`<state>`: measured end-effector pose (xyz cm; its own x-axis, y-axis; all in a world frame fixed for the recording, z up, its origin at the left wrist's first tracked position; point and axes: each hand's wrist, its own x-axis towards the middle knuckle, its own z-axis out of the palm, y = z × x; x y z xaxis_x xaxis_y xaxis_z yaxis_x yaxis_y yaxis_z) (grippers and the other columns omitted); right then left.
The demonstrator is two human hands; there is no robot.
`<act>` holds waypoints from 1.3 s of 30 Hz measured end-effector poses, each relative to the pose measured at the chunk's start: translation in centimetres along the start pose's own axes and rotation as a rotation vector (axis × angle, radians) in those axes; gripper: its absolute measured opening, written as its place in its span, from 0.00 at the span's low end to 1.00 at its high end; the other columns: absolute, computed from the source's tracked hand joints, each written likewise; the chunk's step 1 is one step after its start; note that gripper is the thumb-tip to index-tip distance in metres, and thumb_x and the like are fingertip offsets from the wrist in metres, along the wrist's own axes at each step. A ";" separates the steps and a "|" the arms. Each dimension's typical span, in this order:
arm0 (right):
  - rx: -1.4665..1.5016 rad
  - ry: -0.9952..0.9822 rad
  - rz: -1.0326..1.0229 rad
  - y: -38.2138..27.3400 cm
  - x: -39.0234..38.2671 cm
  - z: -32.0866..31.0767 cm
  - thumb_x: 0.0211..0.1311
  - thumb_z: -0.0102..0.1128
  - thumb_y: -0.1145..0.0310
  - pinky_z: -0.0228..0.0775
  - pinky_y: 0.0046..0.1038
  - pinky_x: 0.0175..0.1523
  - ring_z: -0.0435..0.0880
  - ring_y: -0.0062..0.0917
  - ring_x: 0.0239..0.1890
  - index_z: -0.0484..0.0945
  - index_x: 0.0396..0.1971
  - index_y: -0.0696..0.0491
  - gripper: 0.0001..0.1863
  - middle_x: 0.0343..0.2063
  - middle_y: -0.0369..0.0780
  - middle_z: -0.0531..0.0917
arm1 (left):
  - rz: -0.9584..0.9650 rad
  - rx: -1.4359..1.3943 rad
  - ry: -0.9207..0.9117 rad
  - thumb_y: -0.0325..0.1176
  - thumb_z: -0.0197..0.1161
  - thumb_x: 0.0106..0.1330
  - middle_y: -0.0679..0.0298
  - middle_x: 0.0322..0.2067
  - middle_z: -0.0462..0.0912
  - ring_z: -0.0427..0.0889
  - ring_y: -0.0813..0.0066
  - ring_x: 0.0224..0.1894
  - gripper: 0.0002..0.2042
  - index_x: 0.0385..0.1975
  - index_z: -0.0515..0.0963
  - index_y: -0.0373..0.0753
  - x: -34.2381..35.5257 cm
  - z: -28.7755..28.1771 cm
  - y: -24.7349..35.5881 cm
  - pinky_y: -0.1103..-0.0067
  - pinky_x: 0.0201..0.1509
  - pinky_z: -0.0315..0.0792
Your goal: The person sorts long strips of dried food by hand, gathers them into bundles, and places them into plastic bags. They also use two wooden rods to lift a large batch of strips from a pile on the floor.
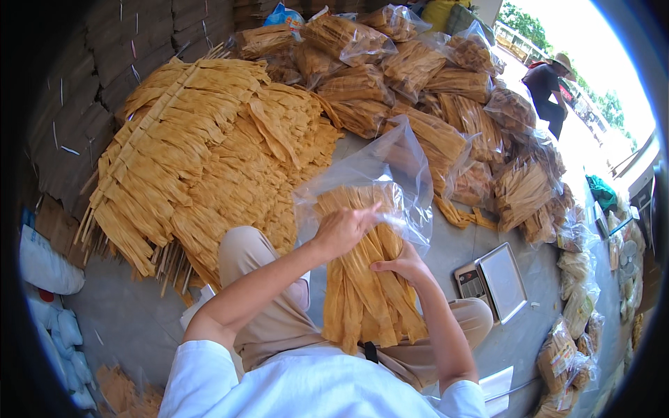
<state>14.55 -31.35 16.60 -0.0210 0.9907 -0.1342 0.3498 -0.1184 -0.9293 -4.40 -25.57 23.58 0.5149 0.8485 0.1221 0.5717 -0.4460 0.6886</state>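
Note:
A bundle of long, yellow-brown dried strips, probably yuba [373, 299], lies over my lap. Its far end is inside a clear plastic bag [411, 157] that spreads out beyond my hands. My right hand [404, 265] grips the bundle's right side, thumb on top and the other fingers hidden beneath. Across the bundle's upper left reaches my left hand [341, 231], at the bag's edge; its fingertips are smeared by motion, so whether they pinch the plastic is unclear.
A large heap of similar strips on sticks [202, 153] lies at left. Bagged bundles [418, 70] are piled at the back and right. A scale [491, 282] stands on the floor [146, 320] by my right knee. A person in a straw hat [547, 90] is outside at far right.

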 end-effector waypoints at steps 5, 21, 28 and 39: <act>0.014 -0.014 -0.146 6.5 1.1 -1.1 0.32 0.76 0.63 0.70 0.32 0.49 0.78 0.31 0.42 0.77 0.45 0.54 0.33 0.42 0.43 0.78 | 0.261 -0.250 -0.420 0.37 0.48 0.69 0.55 0.15 0.74 0.73 0.70 0.16 0.18 0.57 0.70 0.45 -6.0 4.5 1.9 0.76 0.23 0.70; -0.396 -0.109 -0.299 6.0 5.7 12.6 0.44 0.66 0.63 0.70 0.37 0.47 0.78 0.46 0.44 0.69 0.48 0.60 0.30 0.41 0.54 0.78 | -0.116 -0.870 0.155 0.42 0.51 0.70 0.77 0.07 0.61 0.53 0.91 0.08 0.16 0.41 0.80 0.37 -3.7 -2.4 2.9 0.86 0.12 0.46; -0.795 -0.449 -0.497 6.6 7.0 18.5 0.47 0.61 0.68 0.70 0.38 0.45 0.79 0.43 0.41 0.54 0.61 0.57 0.40 0.37 0.50 0.79 | -0.303 -0.803 0.307 0.39 0.55 0.68 0.80 0.10 0.58 0.50 0.91 0.11 0.15 0.20 0.75 0.38 -3.4 -1.7 -4.6 0.85 0.13 0.43; -0.170 -0.868 -0.106 8.5 9.1 9.4 0.54 0.60 0.69 0.72 0.29 0.43 0.80 0.28 0.36 0.78 0.39 0.56 0.12 0.32 0.41 0.82 | -0.808 -1.101 -0.011 0.38 0.52 0.69 0.76 0.08 0.63 0.55 0.89 0.07 0.13 0.36 0.79 0.35 -5.8 0.0 -11.9 0.87 0.11 0.47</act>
<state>8.49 -23.93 4.26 -0.7388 0.5886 -0.3282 0.4389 0.0507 -0.8971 -14.17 -25.15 14.72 0.2909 0.7574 -0.5845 -0.0843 0.6289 0.7729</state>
